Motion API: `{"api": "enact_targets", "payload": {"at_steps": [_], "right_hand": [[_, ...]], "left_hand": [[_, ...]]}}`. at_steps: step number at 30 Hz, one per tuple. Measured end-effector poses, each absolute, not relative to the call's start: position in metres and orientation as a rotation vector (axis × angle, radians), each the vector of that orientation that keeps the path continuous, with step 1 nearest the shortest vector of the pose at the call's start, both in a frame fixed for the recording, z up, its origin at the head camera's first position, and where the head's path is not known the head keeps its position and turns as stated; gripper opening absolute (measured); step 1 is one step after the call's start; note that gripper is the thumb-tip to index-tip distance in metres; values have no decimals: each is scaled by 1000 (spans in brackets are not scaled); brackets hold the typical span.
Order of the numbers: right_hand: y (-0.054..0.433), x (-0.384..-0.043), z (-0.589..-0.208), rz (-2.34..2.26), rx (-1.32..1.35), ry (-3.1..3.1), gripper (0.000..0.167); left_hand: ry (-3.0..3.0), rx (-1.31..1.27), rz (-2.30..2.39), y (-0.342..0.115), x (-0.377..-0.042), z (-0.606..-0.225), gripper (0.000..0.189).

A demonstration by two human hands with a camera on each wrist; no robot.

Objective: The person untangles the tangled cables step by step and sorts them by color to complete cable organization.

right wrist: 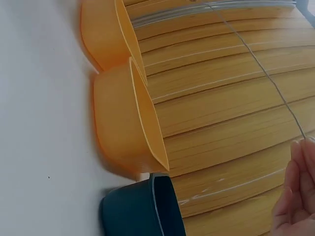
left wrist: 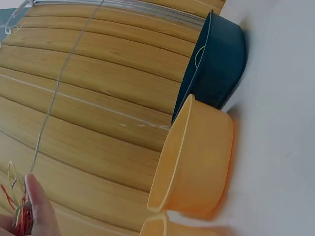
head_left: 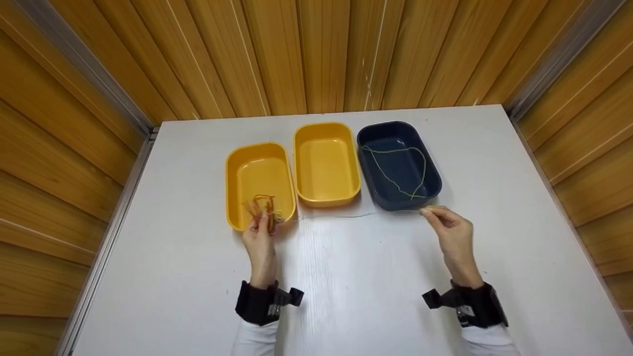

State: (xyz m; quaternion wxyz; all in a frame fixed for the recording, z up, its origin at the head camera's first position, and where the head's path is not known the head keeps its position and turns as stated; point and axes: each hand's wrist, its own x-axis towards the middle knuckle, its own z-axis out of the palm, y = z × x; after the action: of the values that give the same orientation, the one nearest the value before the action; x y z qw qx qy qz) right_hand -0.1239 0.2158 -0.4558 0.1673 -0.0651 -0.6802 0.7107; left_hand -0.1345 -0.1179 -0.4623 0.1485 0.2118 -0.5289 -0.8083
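Note:
Over the near end of the left yellow bin, my left hand [head_left: 260, 244] grips a tangled bundle of strings [head_left: 270, 212], red, yellow and grey in the left wrist view. From that bundle a thin grey string [left wrist: 55, 93] runs taut across to my right hand [head_left: 455, 240], close to the near edge of the dark blue bin [head_left: 381, 193]. Thumb and fingers there pinch its end, and the right wrist view shows the string [right wrist: 268, 74] leading away from the fingertips. A yellow-green string [head_left: 424, 165] lies loosely looped in the blue bin.
The left yellow bin [head_left: 231, 183] and the middle yellow bin [head_left: 357, 173] stand side by side, left of the blue one, on a white table [head_left: 346, 291]. Wood-look panels [head_left: 321, 54] wall in the table at the back and both sides.

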Motion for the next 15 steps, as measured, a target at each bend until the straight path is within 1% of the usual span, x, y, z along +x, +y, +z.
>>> {"api": "enact_targets", "payload": {"at_steps": [3, 5, 10, 15], "right_hand": [[234, -122, -452, 2018, -307, -1850, 14], [243, -122, -450, 2015, -341, -1819, 14], [244, -127, -444, 2069, -332, -1769, 19], [238, -133, -438, 2148, -295, -1676, 17]], "left_hand": [[-1562, 625, -2179, -133, -134, -466, 25], [-1611, 619, -2121, -138, -134, -468, 23], [-1718, 557, -2143, -132, -135, -469, 22], [-1738, 550, -2173, -123, -133, -469, 22]]}}
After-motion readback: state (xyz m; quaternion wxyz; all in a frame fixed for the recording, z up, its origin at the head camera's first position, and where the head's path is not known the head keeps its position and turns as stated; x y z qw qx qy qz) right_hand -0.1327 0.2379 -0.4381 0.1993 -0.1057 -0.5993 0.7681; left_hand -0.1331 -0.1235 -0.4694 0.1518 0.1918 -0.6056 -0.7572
